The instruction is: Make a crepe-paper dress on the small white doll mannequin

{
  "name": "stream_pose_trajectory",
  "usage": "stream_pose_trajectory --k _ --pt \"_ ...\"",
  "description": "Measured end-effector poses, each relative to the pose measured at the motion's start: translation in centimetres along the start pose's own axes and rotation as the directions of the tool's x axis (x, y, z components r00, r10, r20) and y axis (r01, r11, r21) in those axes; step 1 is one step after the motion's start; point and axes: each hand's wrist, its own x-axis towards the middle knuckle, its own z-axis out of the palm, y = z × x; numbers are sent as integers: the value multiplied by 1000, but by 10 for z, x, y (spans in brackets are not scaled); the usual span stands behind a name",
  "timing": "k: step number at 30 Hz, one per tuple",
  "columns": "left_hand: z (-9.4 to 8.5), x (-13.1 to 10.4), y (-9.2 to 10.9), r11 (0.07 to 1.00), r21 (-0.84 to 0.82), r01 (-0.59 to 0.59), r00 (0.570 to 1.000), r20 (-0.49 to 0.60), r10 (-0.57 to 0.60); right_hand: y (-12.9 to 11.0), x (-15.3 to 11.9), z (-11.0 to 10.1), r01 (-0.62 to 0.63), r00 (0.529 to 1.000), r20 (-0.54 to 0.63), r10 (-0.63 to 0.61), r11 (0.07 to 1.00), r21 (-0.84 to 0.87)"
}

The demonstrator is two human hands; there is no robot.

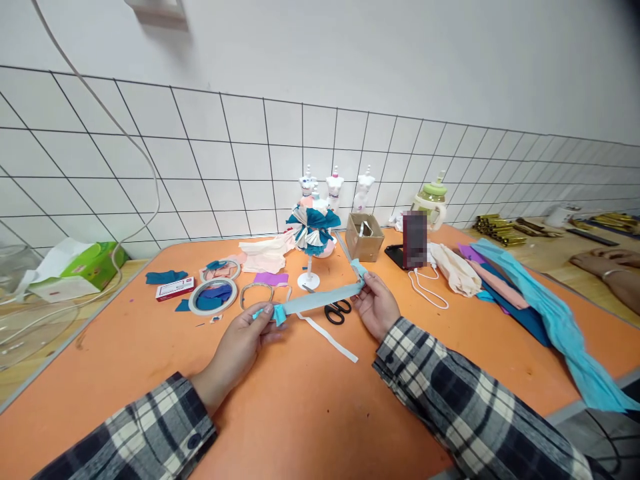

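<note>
A light blue strip (323, 301), perhaps crepe paper, stretches between my two hands over the table. My left hand (240, 341) pinches its left end, where a crumpled piece sticks up. The other end, also bunched, is gripped by my right hand (377, 305). Below the strip lie black-handled scissors (336, 312) and a narrow white tape strip (333, 339). Behind it, a small dress form (313, 230) on a white round base wears a pleated teal and white skirt.
Tape rolls (213, 297), a red-and-white box (175, 289) and paper scraps lie left. A cardboard box (364, 239), a propped phone (415, 239) and a bottle (431, 201) stand back right. Long blue paper (555, 313) hangs over the right edge. Another person's hand (593, 263) rests far right.
</note>
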Motion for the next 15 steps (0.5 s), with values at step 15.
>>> stream_pose_trajectory --k 15 --pt "12 -15 2 998 -18 61 990 131 -58 0 -3 2 18 1000 19 -18 1000 18"
